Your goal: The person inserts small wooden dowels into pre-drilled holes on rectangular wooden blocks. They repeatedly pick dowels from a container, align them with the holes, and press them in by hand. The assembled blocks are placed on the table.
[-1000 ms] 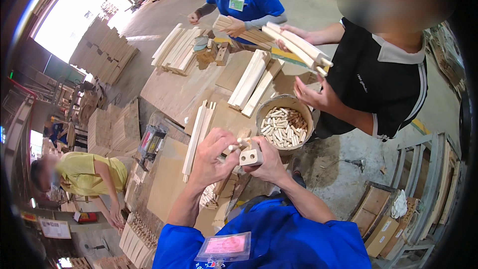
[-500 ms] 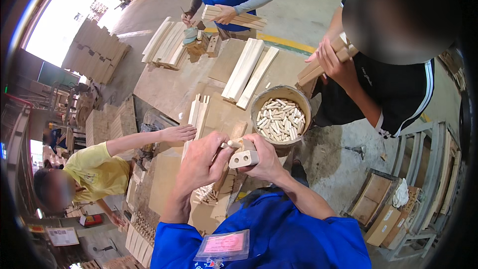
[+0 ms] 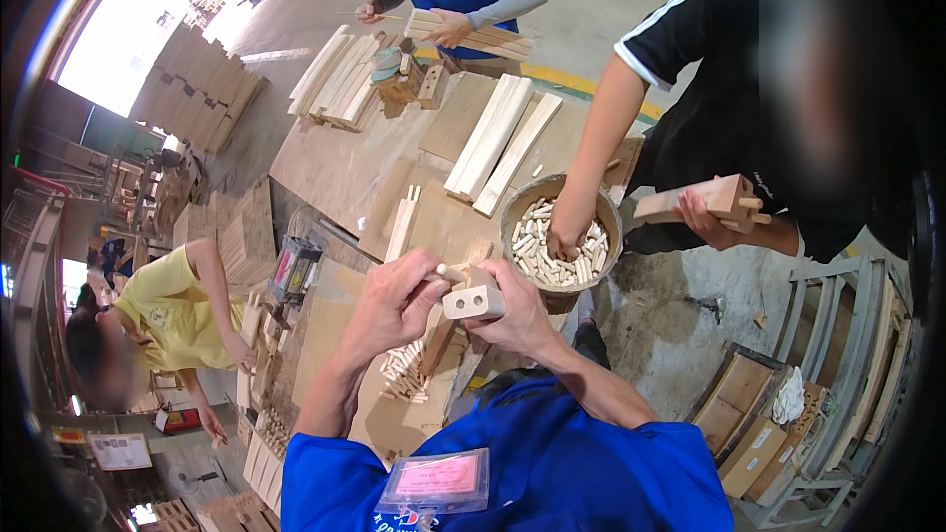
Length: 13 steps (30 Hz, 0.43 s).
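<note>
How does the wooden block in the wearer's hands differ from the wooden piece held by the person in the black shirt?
The wooden block is short and shows two round holes on its end face; the wooden piece is longer, with small pegs sticking out at one end. Both of the wearer's hands, left hand and right hand, hold the block, while one hand holds the piece. Both are pale, unfinished wood.

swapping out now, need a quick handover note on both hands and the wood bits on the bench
Left hand: fingers pinch a short pale wooden dowel pin at the block's top.
Right hand: grips the small light wooden block with two drilled holes, holes facing the camera.
Supply: round brown tub of dowel pins ahead on the wooden workbench; a co-worker's hand is in it.
Done: block in hand. Left: the two facing holes are empty; this pin's seating is unclear.
</note>
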Tool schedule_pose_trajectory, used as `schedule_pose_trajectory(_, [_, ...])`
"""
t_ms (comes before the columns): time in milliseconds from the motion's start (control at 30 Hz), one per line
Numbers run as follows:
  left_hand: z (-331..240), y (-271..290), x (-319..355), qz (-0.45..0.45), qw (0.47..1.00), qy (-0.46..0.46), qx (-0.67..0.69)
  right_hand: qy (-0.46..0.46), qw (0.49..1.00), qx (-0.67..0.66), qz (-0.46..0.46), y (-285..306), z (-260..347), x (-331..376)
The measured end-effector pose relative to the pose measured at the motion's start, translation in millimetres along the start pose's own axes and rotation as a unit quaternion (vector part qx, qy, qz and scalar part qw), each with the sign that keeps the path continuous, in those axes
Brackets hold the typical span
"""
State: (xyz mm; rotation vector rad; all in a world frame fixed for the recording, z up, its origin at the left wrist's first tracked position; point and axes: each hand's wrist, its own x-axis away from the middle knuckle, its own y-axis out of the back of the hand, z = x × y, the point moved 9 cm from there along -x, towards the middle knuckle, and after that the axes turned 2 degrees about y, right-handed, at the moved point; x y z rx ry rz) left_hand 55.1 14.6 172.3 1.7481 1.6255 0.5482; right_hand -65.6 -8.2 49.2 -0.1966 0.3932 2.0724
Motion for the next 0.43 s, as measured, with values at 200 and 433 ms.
schedule_pose_trajectory(200, [-10, -5, -6, 0.051, 0.998, -0.029, -0.029, 0.022, 0.999, 0.006, -0.031, 8, -3, 6])
schedule_pose_trajectory(433, [16, -7, -76, 0.086, 0.993, -0.068, 0.047, 0.071, 0.996, -0.046, -0.019, 37, 4, 42])
